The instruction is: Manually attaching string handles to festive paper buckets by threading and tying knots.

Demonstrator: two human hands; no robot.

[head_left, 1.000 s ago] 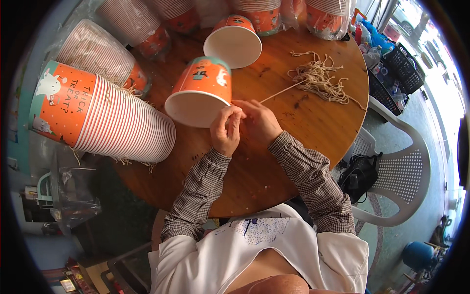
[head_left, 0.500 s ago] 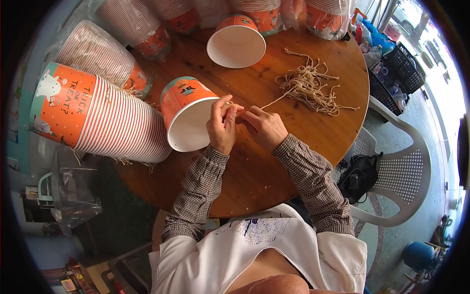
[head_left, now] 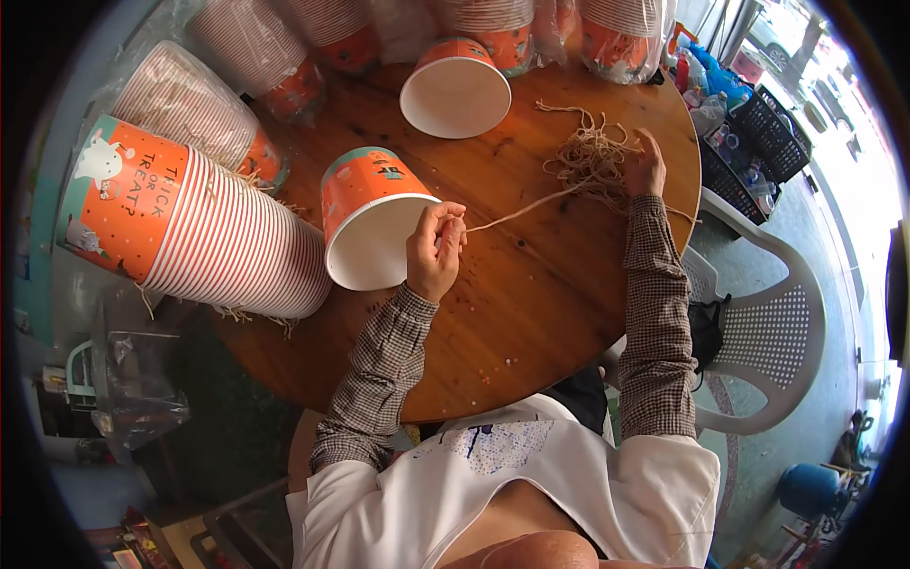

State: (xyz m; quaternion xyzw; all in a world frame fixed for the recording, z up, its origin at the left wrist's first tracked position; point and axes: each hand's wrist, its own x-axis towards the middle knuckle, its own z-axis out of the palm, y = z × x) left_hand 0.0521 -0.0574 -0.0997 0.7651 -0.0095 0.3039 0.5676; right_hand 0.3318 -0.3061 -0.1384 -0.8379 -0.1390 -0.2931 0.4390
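Stack (head_left: pixel 194 216) at the left edge of the worktop (head_left: pixel 531 313): dark capitals (head_left: pixel 149 178) in three short lines, legible, set sideways on the orange side of the end cup (head_left: pixel 123 199), beside a white ghost figure (head_left: pixel 100 159). Cup to its right (head_left: pixel 374 218): dark printed marks, too small to read. Bagged stack (head_left: pixel 616 40), far edge, right: dark printing, likewise illegible.

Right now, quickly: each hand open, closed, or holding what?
Left hand: closed, pinching string.
Right hand: at the string pile; whether it grips any cannot be told.
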